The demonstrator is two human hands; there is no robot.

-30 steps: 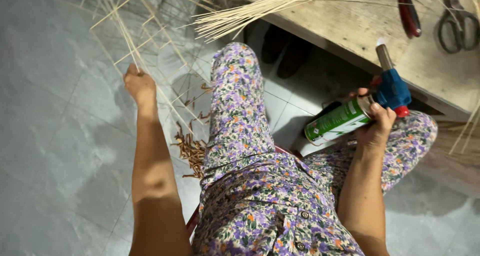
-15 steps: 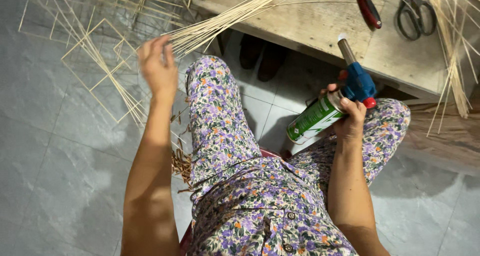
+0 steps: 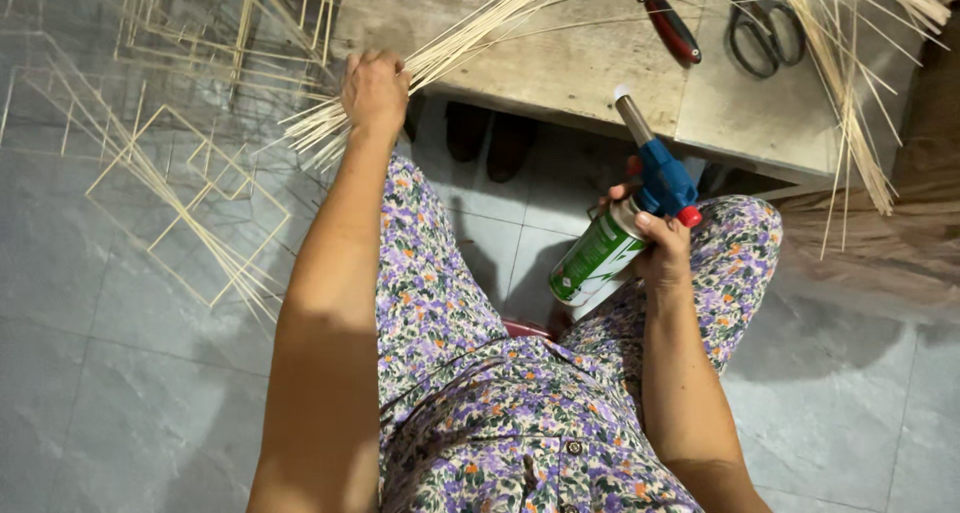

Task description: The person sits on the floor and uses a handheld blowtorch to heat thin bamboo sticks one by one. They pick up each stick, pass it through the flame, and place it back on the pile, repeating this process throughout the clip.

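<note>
One torch, one pair of scissors, one knife, bamboo beyond counting

Two hands; one gas torch; one pair of scissors and one red-handled knife on the far table; two dark shoes beneath; bamboo sticks too many to count.

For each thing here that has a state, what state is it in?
Gas torch: held tilted in right hand, no flame visible.
Stick bundle: gripped by left hand, ends overhanging the table.
Scissors: lying closed on the table.
Red-handled knife: lying flat, untouched.
Stick frames: on the floor.
</note>
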